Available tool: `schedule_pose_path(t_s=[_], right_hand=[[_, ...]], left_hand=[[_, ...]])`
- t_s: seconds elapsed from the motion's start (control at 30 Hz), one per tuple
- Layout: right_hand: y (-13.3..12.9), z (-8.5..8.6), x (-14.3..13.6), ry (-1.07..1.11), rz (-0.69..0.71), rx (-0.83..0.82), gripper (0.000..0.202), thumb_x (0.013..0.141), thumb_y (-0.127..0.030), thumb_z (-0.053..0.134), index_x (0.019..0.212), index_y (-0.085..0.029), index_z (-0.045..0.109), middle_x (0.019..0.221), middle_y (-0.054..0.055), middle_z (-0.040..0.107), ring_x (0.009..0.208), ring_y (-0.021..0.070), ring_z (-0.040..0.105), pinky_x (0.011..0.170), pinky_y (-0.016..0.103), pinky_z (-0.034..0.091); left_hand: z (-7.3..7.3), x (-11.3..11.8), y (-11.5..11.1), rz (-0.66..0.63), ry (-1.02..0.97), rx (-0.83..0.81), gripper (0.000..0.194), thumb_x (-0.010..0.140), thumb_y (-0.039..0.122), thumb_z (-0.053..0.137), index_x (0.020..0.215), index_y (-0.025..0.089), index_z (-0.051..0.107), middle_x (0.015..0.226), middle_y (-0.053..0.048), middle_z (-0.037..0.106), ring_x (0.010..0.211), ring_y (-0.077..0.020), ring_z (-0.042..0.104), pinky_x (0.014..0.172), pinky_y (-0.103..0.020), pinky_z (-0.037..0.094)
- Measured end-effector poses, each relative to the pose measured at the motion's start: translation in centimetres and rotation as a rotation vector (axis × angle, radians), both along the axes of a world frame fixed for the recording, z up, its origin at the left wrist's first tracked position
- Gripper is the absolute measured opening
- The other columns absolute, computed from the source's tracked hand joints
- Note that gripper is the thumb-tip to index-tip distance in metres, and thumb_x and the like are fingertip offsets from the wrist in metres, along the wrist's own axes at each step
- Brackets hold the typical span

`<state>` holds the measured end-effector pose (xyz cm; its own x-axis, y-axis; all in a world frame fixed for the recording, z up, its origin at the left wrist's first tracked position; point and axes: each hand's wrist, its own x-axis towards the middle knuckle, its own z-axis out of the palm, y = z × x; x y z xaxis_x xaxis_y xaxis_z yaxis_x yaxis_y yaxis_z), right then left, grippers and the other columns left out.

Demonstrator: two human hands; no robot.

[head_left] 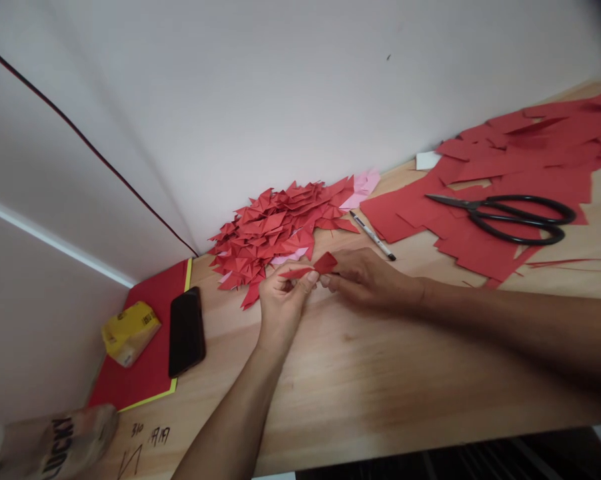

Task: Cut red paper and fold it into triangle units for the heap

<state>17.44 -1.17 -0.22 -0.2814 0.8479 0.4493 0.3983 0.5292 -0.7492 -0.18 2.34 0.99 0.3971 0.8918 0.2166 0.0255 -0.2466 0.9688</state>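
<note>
Between my two hands, above the wooden table, is a small folded piece of red paper. My left hand pinches its left part between thumb and fingers. My right hand closes on its right end, the fingertips close to my left thumb. Just behind my hands lies a heap of folded red paper pieces, with some pink ones at its right end. A pen rests beyond my right hand.
Black-handled scissors lie on flat red paper strips at the right. On the left are a phone, a red sheet, a yellow packet and a bottle. A wall borders the wooden table.
</note>
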Motion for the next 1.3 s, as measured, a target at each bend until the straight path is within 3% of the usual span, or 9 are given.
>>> schedule_pose_path(t_s=[0.1, 0.2, 0.33, 0.47, 0.73, 0.87, 1.07, 1.17, 1.3], right_hand=[[0.1, 0.0, 0.0, 0.035, -0.001, -0.095, 0.026, 0.092, -0.029, 0.047, 0.07, -0.018, 0.054, 0.064, -0.001, 0.053, 0.061, 0.0116, 0.048, 0.057, 0.023, 0.035], [0.3, -0.3, 0.1, 0.025, 0.0, -0.103, 0.022, 0.09, -0.025, 0.048, 0.074, -0.017, 0.059, 0.067, 0.0, 0.059, 0.063, 0.0124, 0.052, 0.059, 0.023, 0.037], [0.6, -0.4, 0.0, 0.013, -0.063, -0.079, 0.018, 0.09, -0.024, 0.051, 0.084, -0.016, 0.066, 0.079, 0.004, 0.07, 0.073, 0.0156, 0.06, 0.068, 0.027, 0.043], [0.7, -0.3, 0.2, 0.094, -0.001, 0.001, 0.016, 0.088, -0.027, 0.058, 0.097, -0.019, 0.069, 0.094, 0.006, 0.073, 0.086, 0.0179, 0.064, 0.079, 0.03, 0.047], [1.2, -1.3, 0.8, 0.134, 0.097, 0.13, 0.023, 0.09, -0.032, 0.059, 0.107, -0.022, 0.071, 0.102, 0.009, 0.071, 0.093, 0.0202, 0.065, 0.084, 0.035, 0.05], [0.9, -0.8, 0.5, 0.046, 0.032, 0.11, 0.02, 0.093, -0.027, 0.053, 0.097, -0.02, 0.071, 0.097, 0.009, 0.071, 0.09, 0.0187, 0.065, 0.083, 0.032, 0.049], [0.5, -0.5, 0.2, -0.045, -0.012, -0.056, 0.026, 0.092, -0.029, 0.05, 0.069, -0.017, 0.055, 0.066, -0.001, 0.054, 0.06, 0.0121, 0.049, 0.057, 0.025, 0.036], [0.5, -0.5, 0.1, -0.044, 0.031, -0.136, 0.026, 0.091, -0.026, 0.048, 0.067, -0.018, 0.048, 0.065, -0.002, 0.05, 0.06, 0.011, 0.044, 0.055, 0.024, 0.031], [0.5, -0.3, 0.1, -0.064, 0.007, -0.155, 0.022, 0.09, -0.027, 0.049, 0.071, -0.017, 0.052, 0.068, -0.001, 0.054, 0.063, 0.0117, 0.047, 0.057, 0.024, 0.032]], left_hand=[[-0.7, 0.4, 0.1, -0.014, -0.086, -0.153, 0.02, 0.076, 0.034, 0.077, 0.075, 0.016, 0.068, 0.066, -0.001, 0.062, 0.06, -0.0105, 0.055, 0.06, -0.023, 0.043], [-0.8, 0.5, 0.3, -0.037, -0.096, -0.172, 0.021, 0.073, 0.033, 0.079, 0.073, 0.016, 0.067, 0.067, 0.0, 0.062, 0.061, -0.0104, 0.055, 0.06, -0.023, 0.043], [-0.2, 0.2, 0.4, 0.011, 0.019, 0.1, 0.01, 0.074, 0.027, 0.078, 0.075, 0.019, 0.071, 0.076, -0.002, 0.065, 0.075, -0.014, 0.06, 0.075, -0.027, 0.046], [0.3, -0.1, -0.1, 0.073, 0.152, 0.428, 0.001, 0.077, 0.024, 0.076, 0.076, 0.024, 0.076, 0.084, -0.004, 0.068, 0.083, -0.0182, 0.062, 0.083, -0.033, 0.046], [0.6, -0.3, -0.3, 0.068, 0.202, 0.59, 0.008, 0.078, 0.02, 0.073, 0.077, 0.028, 0.076, 0.084, -0.004, 0.071, 0.082, -0.0197, 0.062, 0.082, -0.036, 0.047], [0.7, -0.2, -0.1, 0.047, 0.194, 0.477, 0.005, 0.08, 0.021, 0.072, 0.077, 0.023, 0.074, 0.084, -0.004, 0.069, 0.083, -0.0192, 0.063, 0.083, -0.034, 0.046], [0.3, 0.1, 0.1, -0.02, 0.119, 0.206, 0.01, 0.082, 0.026, 0.071, 0.075, 0.019, 0.071, 0.078, -0.003, 0.067, 0.078, -0.0161, 0.061, 0.079, -0.03, 0.046], [-0.1, 0.0, 0.2, -0.007, 0.09, 0.056, 0.015, 0.08, 0.03, 0.073, 0.074, 0.017, 0.07, 0.074, -0.004, 0.068, 0.072, -0.0156, 0.061, 0.073, -0.028, 0.047], [-0.8, -0.3, 0.5, 0.041, 0.078, -0.09, 0.019, 0.076, 0.034, 0.076, 0.078, 0.015, 0.072, 0.075, -0.005, 0.07, 0.072, -0.0153, 0.062, 0.073, -0.028, 0.048]])
